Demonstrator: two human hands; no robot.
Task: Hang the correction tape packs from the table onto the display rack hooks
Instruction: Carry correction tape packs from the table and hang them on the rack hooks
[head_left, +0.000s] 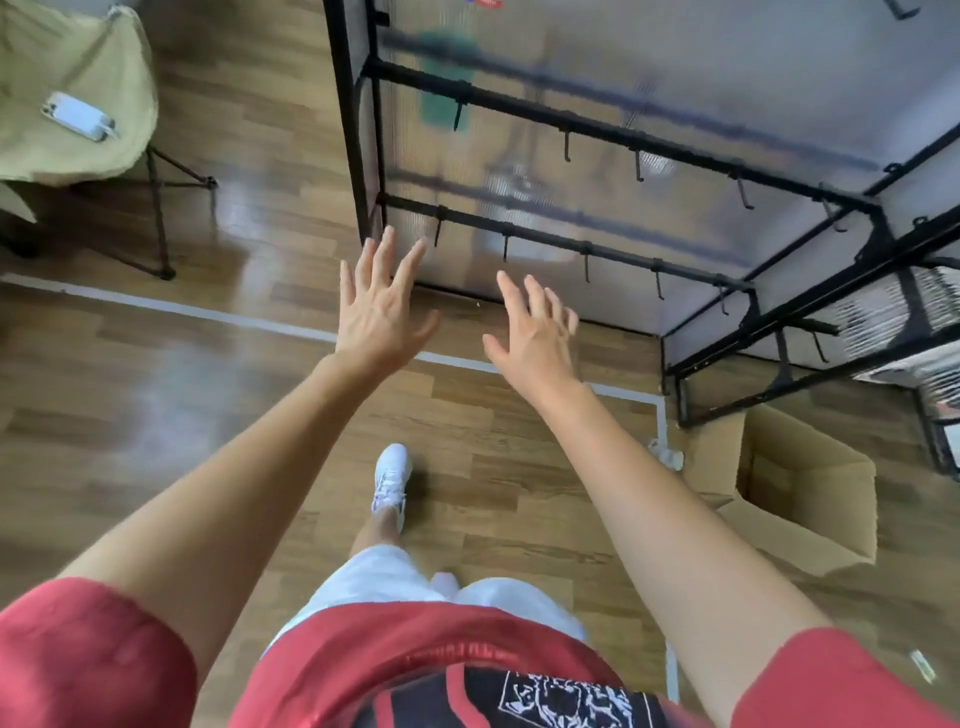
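- Right now both hands are released and hold nothing: the left hand (376, 306) has its fingers spread straight, and the right hand (535, 332) is flat with its fingers together.
- Both reach toward the display rack (571, 127). The left hand's fingertips are near the left end of its lower rail, and the right hand is below that rail's middle. Whether either touches the rack cannot be told.
- Every one of the hooks (505, 248) in view on the two rails hangs bare.
- No correction tape packs show, nor does the table, so they must lie outside the picture.
- Such packs are probably light, with a stiff card back and a smooth, slightly slippery plastic bubble. Pinching the card's top edge beside the hang-hole should keep the hole free for a hook.
- An open cardboard box (795, 525) sits on the floor by the rack's right corner.
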